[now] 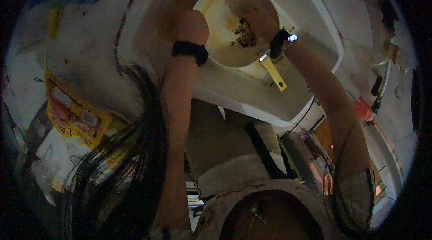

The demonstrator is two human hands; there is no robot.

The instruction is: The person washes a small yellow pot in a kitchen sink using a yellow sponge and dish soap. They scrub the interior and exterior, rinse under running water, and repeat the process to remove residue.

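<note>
A large round pan (216, 20) with a pale, brown-stained inside sits in a white sink (162, 14). A yellow handle (275, 74) with a metal joint sticks out at its near rim. My left hand (192, 25), with a black band on the wrist, is at the pan's left rim; its fingers are too dim to make out. Inside the pan, my right hand (261, 20) reaches down beside a dark, clumpy mass (244, 34). Blur and shadow hide whether its fingers hold anything. A watch (283, 42) with a lit face is on that wrist.
A yellow and red printed packet (77, 108) lies on the counter to the left. Dark hair (141, 128) hangs across the lower left. Farther right are a red object (363, 110) and a slim pale tube (384, 78). The light is dim.
</note>
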